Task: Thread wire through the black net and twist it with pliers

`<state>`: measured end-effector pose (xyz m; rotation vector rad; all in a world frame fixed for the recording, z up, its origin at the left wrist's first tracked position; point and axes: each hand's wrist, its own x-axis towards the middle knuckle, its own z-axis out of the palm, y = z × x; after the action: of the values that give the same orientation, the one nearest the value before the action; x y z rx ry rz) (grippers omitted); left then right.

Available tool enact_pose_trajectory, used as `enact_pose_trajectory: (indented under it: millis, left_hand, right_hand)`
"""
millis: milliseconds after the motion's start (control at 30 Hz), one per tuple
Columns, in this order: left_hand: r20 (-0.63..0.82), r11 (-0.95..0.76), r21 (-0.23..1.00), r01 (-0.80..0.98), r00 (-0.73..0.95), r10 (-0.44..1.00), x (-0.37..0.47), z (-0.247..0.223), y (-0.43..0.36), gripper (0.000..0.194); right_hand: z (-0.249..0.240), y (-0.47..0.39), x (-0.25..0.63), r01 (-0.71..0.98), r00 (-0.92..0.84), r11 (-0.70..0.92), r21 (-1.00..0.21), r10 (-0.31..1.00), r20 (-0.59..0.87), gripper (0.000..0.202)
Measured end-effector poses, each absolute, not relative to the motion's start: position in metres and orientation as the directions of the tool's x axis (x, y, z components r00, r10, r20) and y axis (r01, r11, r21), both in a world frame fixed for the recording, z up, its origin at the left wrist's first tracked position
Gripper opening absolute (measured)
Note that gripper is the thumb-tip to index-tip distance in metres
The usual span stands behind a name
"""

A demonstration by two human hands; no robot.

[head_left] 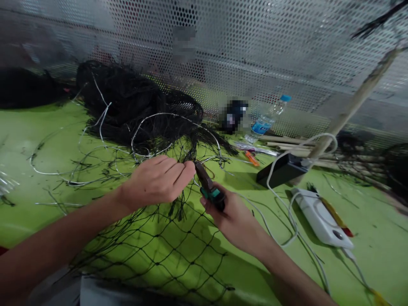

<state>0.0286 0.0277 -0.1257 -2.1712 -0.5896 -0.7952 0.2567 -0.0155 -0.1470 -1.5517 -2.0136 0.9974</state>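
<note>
My left hand (156,178) is closed in a pinch at the gathered edge of a black knotted net (178,250), whose strands hang out below the fingers. Wrapped round the green-and-black handles of a pair of pliers (208,189) is my right hand (234,216). The dark jaws of the pliers reach up beside my left fingertips; whether they bite on a strand I cannot tell. A silvery wire (178,114) loops behind the hands, with black strands tied to it in places. The net spreads toward me over the green tabletop (245,263).
A heap of black fibre (127,102) lies at the back left. On the right are a water bottle (263,123), a black box (282,170), a white power strip (321,216) with trailing cables and a slanting wooden pole (357,106). A perforated metal panel (248,46) stands behind.
</note>
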Motion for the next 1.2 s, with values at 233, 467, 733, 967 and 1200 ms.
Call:
enact_pose_trajectory:
  millis: [233,467,733,967,1200]
  left_hand:
    - [0.811,-0.569,-0.039,0.822,0.359,0.463,0.016,-0.126,0.035,0.016]
    - [0.706,-0.495,0.436,0.751,0.055,0.706,-0.012,-0.107,0.046,0.033]
    - [0.679,-0.501,0.564,0.657,-0.023,0.734,-0.024,-0.075,0.043,0.03]
    - [0.659,-0.609,0.549,0.573,0.152,0.737,-0.025,-0.04,0.034,0.014]
    - [0.734,-0.679,0.475,0.56,0.173,0.656,0.0,-0.011,0.015,0.01]
  right_hand:
    - [-0.131,-0.019,0.283,0.511,-0.406,0.151,-0.846,0.91,-0.083,0.03]
    - [-0.12,0.027,0.285,0.938,-0.121,0.07,-0.341,0.984,-0.13,0.031]
    - [-0.128,0.115,0.264,0.969,0.078,-0.127,-0.21,0.97,-0.228,0.035]
    - [-0.066,0.094,0.257,0.855,-0.086,0.144,-0.499,0.987,0.137,0.049]
    - [-0.007,0.021,0.234,0.513,-0.235,0.653,-0.557,0.731,0.64,0.029]
